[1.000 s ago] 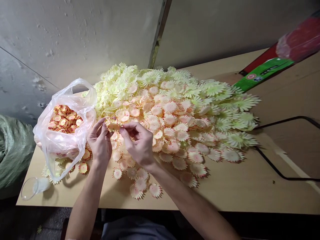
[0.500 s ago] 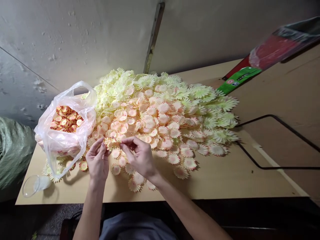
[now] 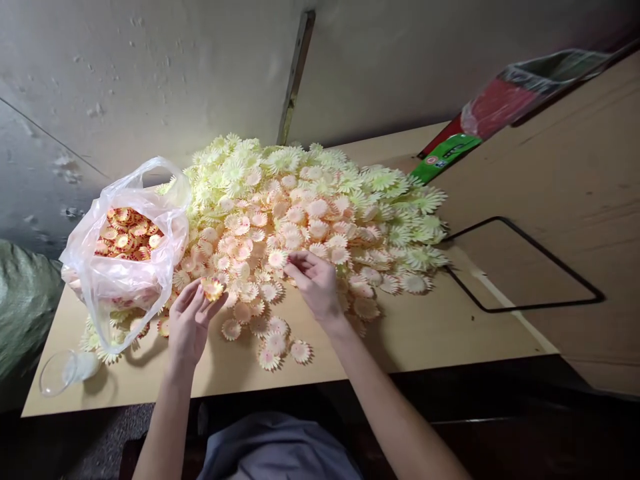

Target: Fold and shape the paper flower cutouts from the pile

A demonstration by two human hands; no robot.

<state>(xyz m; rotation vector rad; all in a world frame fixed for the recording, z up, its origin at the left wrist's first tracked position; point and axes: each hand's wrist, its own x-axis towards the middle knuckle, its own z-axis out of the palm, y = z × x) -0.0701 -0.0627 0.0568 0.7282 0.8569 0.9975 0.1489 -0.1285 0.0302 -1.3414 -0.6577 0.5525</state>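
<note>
The left hand grasps a small yellow flower with red-tipped petals between thumb and fingers, raised over the near left side of the heap. The right hand has its thumb and forefinger drawn together at the edge of a pale pink flower; whether it grips this flower, I cannot tell. The two hands are apart, both above the desk.

Pink flowers spread across the middle of the heap, with pale green flowers along its far side and right end. A few loose pink ones lie at the near edge, between the forearms. Left of the heap, a white plastic bag stands open, holding many red-edged flowers. A clear cup is near the desk's left corner, and a green sack is beyond the left edge. At the right are a red-and-green package and a black frame.
</note>
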